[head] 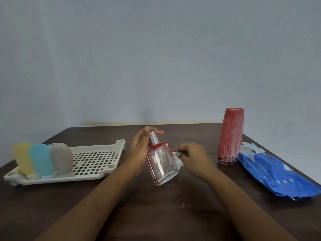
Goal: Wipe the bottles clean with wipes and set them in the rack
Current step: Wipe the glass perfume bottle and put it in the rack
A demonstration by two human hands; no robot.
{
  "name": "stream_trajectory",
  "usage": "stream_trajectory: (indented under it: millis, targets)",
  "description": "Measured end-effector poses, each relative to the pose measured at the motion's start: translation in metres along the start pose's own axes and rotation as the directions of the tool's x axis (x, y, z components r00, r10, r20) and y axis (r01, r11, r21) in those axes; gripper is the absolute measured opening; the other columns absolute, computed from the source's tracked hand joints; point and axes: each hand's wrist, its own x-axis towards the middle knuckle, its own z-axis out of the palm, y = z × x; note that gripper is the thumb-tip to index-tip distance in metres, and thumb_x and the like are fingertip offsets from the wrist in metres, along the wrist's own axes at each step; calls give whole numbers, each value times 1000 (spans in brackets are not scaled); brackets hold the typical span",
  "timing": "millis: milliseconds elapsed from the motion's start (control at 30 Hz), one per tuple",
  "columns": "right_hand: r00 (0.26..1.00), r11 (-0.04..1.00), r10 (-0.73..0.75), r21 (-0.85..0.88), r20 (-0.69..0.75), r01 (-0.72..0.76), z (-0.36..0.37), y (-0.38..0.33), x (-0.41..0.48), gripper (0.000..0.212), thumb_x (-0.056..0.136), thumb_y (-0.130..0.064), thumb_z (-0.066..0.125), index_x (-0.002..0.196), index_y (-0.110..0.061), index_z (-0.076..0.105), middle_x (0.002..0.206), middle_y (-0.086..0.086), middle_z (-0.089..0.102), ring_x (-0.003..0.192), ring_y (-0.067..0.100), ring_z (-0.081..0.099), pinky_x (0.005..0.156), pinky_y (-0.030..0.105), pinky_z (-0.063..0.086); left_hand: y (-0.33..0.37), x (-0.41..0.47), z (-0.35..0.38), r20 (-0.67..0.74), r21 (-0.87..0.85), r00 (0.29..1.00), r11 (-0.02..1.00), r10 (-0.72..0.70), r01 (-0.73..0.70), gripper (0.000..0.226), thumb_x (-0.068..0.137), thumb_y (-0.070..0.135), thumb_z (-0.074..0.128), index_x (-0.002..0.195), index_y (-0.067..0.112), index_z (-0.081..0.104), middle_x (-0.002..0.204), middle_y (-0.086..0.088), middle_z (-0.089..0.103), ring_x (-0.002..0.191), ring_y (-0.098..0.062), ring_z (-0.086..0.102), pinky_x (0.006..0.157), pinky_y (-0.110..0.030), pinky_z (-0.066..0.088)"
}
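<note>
Taken up at centre by the left hand point(139, 148) gripping the tilted glass spray bottle point(162, 164) and the right hand point(192, 157) pinching a wipe point(178, 159) beside it. Open at 6 o'clock: bare table point(156, 206) between the forearms. Open at 12 o'clock to the far edge. Blocked at 9 o'clock by the rack point(119, 145), with yellow bottle point(23, 157), blue bottle point(41, 159) and grey bottle point(61, 158) upright at its left end; free above its perforated right half. Blocked at 2 o'clock by the tall red bottle point(230, 136), beside, perhaps touching, the wipes pack point(274, 173) at 3 o'clock.
</note>
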Motion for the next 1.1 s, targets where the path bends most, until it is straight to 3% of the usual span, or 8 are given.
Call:
stream_trajectory:
  millis: [100,233,367,533,833,900,1033,1100]
  targets:
    - [995,996,0,92,-101,10,3,-4,1,22,94,-9,53,109,-12,70,101,-4,69,76,0,57,60,1,39,2,-1,2,15,-3,1000,1000,16,-16,35,101,36,31,103,17,61,107,9,69,91,2,67,66,-14,52]
    - [992,984,36,177,-117,-15,5,-6,1,23,94,-10,54,110,-15,70,101,-4,70,89,14,64,70,16,49,3,-3,4,-18,54,998,996,68,-67,31,97,42,34,96,26,60,102,11,70,89,0,67,68,-17,53]
    - [999,995,27,95,37,-31,0,-3,0,19,92,-7,56,102,-10,72,104,-2,70,76,-1,58,56,2,39,-5,1,-2,-132,110,990,993,52,-37,32,99,44,33,91,29,60,96,8,71,82,-6,68,68,-26,57]
    - [977,994,87,-88,193,-71,-4,2,-1,19,91,-6,54,99,-6,71,93,1,66,75,10,52,48,5,31,-10,3,-6,-198,68,980,997,-8,22,31,101,40,32,89,29,58,83,9,71,73,-1,68,63,-18,52]
    - [921,980,197,-100,335,-173,-11,5,-1,18,91,-11,56,99,-5,71,88,5,65,77,16,57,67,25,45,-15,6,-8,-218,16,976,999,-27,32,32,102,38,33,89,24,59,77,7,71,70,-1,68,61,-17,54]
    - [915,976,217,-72,341,-204,-11,4,-2,16,91,-11,57,94,-6,72,86,5,65,74,13,56,63,21,44,-17,7,-8,-224,17,974,999,-35,39,31,102,39,34,89,25,59,80,6,70,71,-2,68,63,-19,54]
    - [893,933,306,83,330,-351,-9,3,-2,26,87,-6,61,62,-13,65,68,4,66,53,5,55,46,13,40,-20,9,-10,-272,19,961,998,-49,56,33,102,39,34,87,24,59,80,2,70,71,-8,67,73,-31,56]
    - [863,873,341,214,373,-438,-7,2,-4,22,87,-2,62,66,-9,67,61,2,64,53,6,58,50,15,45,-21,9,-12,-304,32,951,997,-56,69,34,102,39,32,85,25,58,79,1,69,72,-10,66,75,-34,54]
